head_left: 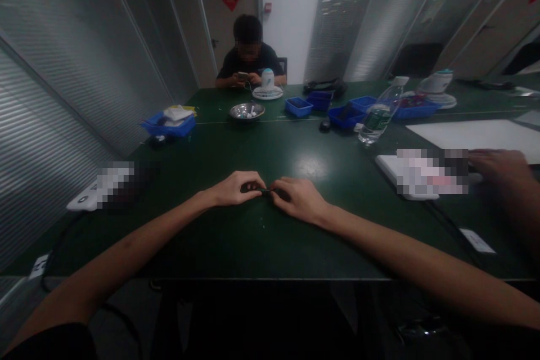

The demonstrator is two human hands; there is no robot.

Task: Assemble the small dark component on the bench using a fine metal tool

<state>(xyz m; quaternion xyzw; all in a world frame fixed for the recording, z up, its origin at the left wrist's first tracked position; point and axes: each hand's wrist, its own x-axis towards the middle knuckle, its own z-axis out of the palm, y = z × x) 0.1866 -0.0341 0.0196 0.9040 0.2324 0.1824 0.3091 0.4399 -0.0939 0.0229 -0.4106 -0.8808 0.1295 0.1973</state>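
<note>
Thin dark piece (265, 190): in the head view, the only one I have, it bridges the short gap between the two hands, near the middle of the green table (202, 242). I see the left hand (240, 188) pinching one end between thumb and fingers, its other fingers curled in. The right hand (300, 198) meets it from the other side, thumb and fingertips closed on the opposite end. Both forearms reach in from the lower corners, wrists low over the tabletop.

Nothing stands between me and the hands. Farther off I get a blue tray (179, 129) of papers to the left, a metal bowl (247, 118) with small bits in it, a white fan (267, 79), more blue trays and a clear bottle (373, 126) that slants in my view. Across the table a person (270, 59) holds a phone (243, 76). At right, another person's hand (504, 164) comes in near a white box (388, 171).

That hand is motion-blurred and its arm cut off by the edge. Pixel blocks cover much of the white box and of a white device (82, 201) on the left. Fingers hide the piece's ends, and I can't tell whether it touches the table.
</note>
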